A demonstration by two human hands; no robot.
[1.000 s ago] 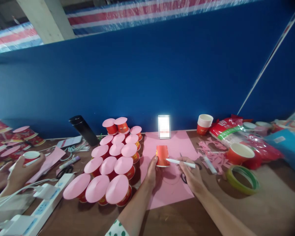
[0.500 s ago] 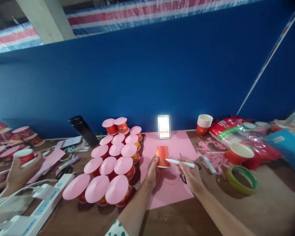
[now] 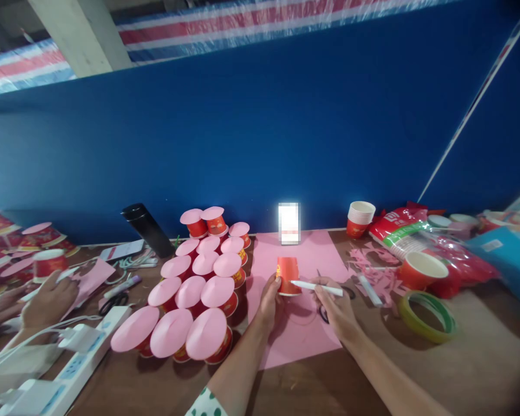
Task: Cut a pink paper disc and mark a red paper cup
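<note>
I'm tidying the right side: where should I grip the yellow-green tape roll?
Probably pinch the tape roll by its near wall, from above: its open ring should admit a finger, and a red cup stands at its far side.

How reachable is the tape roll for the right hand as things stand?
Likely yes: the tape roll lies rightward, past a low white tube that hardly blocks the way, but the right hand holds a white pen.

the left sleeve [image 3: 206, 403] is white and green-dotted.

Held cup [image 3: 289, 274]: smooth paper; held pen [image 3: 308, 285]: plastic; pink sheet [image 3: 318, 249]: matt paper.
</note>
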